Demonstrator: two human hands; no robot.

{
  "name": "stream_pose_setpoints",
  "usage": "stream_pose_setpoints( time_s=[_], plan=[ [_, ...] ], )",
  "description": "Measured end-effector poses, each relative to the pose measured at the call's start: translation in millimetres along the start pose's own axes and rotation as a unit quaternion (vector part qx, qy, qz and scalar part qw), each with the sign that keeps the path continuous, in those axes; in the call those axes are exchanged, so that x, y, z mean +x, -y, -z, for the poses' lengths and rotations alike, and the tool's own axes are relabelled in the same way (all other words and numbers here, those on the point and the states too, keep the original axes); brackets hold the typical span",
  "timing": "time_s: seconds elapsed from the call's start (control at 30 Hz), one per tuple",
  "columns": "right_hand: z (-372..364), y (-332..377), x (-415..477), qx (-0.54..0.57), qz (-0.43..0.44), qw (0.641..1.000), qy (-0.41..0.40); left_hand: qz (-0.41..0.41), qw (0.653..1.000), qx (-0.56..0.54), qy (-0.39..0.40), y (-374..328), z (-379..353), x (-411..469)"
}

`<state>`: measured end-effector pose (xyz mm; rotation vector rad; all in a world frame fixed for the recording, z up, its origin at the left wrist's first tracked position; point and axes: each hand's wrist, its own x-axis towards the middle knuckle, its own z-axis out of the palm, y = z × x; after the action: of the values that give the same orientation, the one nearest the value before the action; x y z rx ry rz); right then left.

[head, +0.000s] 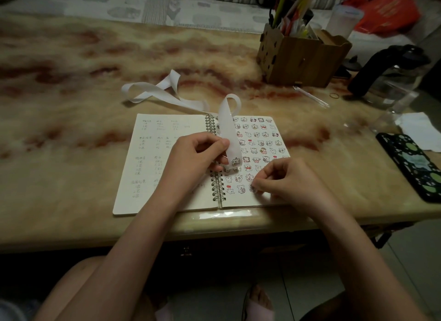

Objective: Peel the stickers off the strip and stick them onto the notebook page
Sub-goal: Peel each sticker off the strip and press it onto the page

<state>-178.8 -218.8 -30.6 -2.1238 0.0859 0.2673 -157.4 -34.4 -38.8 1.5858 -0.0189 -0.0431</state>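
Open notebook [143, 177] on bench [71, 129].
Fingers of left hand [198, 157] pinch strip [230, 132]; fingers of right hand [286, 181] pinch sticker [252, 188] against page.

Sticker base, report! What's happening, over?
Left hand pinching strip. Right hand holding sticker against notebook page. Nothing in the way.

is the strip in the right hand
No, the left hand pinches the strip, while the right hand has its fingertips down on the page.
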Motion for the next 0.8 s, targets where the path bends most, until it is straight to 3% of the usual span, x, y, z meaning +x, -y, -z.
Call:
stream_pose_setpoints(
  time_s=[0.37,0.67,0.8],
  plan=[
    [3.6,-5.2,1.4,-0.072,0.031,0.997,-0.021,0.004,1.0,-0.009,-0.001,-2.4,-2.1,-1.1],
    [9.4,-9.3,5.6,-0.062,0.046,0.997,0.016,0.005,1.0,0.002,-0.004,-2.6,-1.0,-1.7],
    [5.5,-10.3,6.1,-0.033,0.038,0.999,-0.016,0.005,1.0,0.0,-0.005,-4.0,-2.9,-2.0]
  ],
)
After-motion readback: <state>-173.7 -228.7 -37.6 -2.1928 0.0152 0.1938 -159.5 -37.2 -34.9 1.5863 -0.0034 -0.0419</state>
